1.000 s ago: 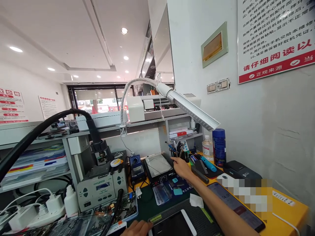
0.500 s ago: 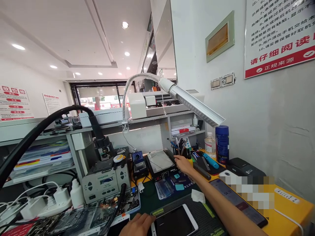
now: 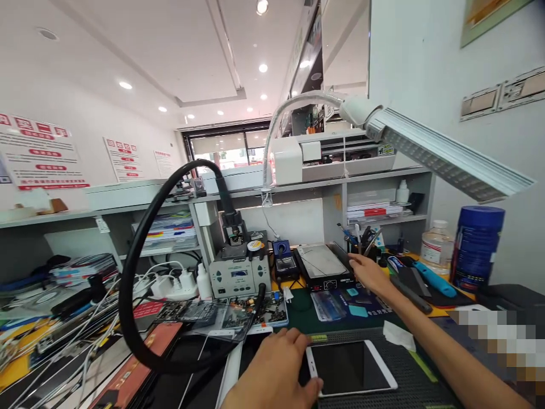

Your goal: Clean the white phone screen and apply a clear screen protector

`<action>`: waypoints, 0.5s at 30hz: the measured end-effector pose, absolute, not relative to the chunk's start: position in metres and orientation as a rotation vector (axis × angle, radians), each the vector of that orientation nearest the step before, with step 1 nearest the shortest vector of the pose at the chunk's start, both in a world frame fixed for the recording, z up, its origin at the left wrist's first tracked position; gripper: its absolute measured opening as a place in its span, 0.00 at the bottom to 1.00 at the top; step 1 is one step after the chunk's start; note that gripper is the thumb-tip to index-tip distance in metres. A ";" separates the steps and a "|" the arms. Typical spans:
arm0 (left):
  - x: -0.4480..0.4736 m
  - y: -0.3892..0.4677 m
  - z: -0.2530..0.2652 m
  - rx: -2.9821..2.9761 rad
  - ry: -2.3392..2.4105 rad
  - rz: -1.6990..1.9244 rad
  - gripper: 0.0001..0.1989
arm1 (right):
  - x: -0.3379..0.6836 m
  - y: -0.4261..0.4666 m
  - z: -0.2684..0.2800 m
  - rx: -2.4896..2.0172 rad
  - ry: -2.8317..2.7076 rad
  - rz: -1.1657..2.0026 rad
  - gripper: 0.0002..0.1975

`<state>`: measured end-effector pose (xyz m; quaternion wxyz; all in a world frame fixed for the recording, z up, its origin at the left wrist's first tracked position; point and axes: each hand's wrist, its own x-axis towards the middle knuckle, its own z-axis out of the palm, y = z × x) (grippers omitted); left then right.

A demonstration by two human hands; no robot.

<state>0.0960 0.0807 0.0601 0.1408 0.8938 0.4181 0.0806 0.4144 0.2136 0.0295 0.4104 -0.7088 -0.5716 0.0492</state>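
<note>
My left hand (image 3: 276, 363) lies at the near left of a white-framed phone (image 3: 351, 368) with a dark screen. Its thumb touches the phone's left edge, and its other fingers are apart from the thumb, over a dark surface. My right hand (image 3: 369, 274) reaches forward to a holder of pens and hand tools (image 3: 366, 241). Its fingers are close together at the end of a dark bar (image 3: 339, 255) beside a flat heating plate (image 3: 321, 258). Anything pinched there is hidden. The phone lies on a black perforated mat (image 3: 406, 363), near a crumpled white tissue (image 3: 399, 335).
A thick black hose (image 3: 128, 307) loops across the left side from a grey soldering station (image 3: 238, 275). A lamp (image 3: 451, 153) hangs above the right. A clear bottle (image 3: 437, 247) and a blue canister (image 3: 477, 247) stand at the right. Circuit boards (image 3: 255, 311) fill a tray.
The view has turned left and tipped down, so things sit farther right. More of my left hand shows, with its thumb at the phone. My right hand stays by the holder.
</note>
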 end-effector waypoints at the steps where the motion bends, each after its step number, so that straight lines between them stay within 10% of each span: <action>1: 0.093 0.083 0.060 2.621 1.310 0.271 0.20 | 0.413 0.210 0.033 -1.788 -1.444 0.117 0.23; 8: 0.053 0.117 0.059 2.445 2.145 0.106 0.27 | 0.394 0.180 0.058 -1.726 -1.386 0.042 0.23; 15: 0.050 0.117 0.067 2.500 2.188 0.057 0.13 | 0.383 0.156 0.064 -1.581 -1.312 -0.044 0.18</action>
